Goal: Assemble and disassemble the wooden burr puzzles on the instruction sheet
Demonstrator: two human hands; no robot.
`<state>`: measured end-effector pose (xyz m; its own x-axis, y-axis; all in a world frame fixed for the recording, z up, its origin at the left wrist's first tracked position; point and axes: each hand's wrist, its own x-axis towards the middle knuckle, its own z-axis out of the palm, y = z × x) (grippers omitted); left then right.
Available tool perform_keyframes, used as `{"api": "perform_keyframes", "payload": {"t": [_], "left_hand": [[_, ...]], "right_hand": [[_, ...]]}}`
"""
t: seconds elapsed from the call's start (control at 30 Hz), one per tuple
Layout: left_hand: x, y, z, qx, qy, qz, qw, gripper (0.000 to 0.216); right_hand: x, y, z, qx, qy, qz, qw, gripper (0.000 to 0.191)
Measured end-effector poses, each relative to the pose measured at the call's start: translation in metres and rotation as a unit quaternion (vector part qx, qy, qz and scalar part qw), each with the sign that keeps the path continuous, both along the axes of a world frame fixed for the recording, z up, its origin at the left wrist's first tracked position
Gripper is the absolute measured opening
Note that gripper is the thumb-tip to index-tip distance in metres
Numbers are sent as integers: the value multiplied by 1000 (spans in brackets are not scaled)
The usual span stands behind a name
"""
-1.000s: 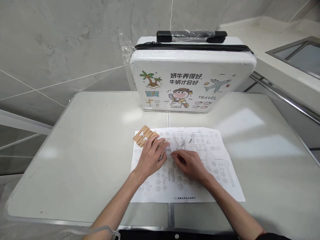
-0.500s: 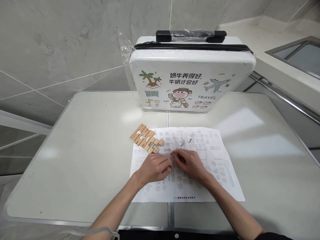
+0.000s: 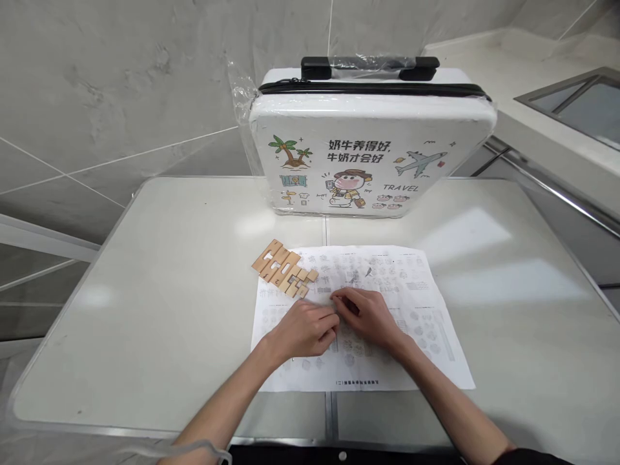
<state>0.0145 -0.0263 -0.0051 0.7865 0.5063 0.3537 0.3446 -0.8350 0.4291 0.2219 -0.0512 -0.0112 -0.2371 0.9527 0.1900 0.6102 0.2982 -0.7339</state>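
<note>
Over the middle of a printed paper sheet point(image 3: 431, 368), my left hand point(image 3: 310, 328) is closed, its curled fingertips close against my right hand. My right hand point(image 3: 367, 316) is closed too, thumb and fingers pinched together above the sheet. Whatever either hand may hold is hidden by the fingers. Just beyond my left hand lie several notched wooden puzzle pieces point(image 3: 281, 268), set side by side in a slanted row. Some carry dark number marks. The row overlaps the sheet's far left corner and partly rests on the table.
A white suitcase point(image 3: 372, 155) in clear plastic, printed with cartoons, stands upright at the table's back. The pale folding table point(image 3: 159, 297) has a metal-edged seam down its middle. A grey tiled wall point(image 3: 145, 84) rises behind, and a light counter point(image 3: 537, 84) is at the right.
My left hand has shifted slightly right and toward me, closer to my right hand. My right hand and the wooden pieces look the same.
</note>
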Motion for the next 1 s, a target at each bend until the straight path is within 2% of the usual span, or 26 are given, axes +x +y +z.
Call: {"api": "perform_keyframes", "payload": {"t": [0.2,1.0], "left_hand": [[-1,1,0,-24,11,-1,1000,19],[0,3,1,-24,10,6,1000,19]], "right_hand": [[0,0,1,-6,-1,1,1000,20],[0,1,3,-5,4,1,1000,21]]}}
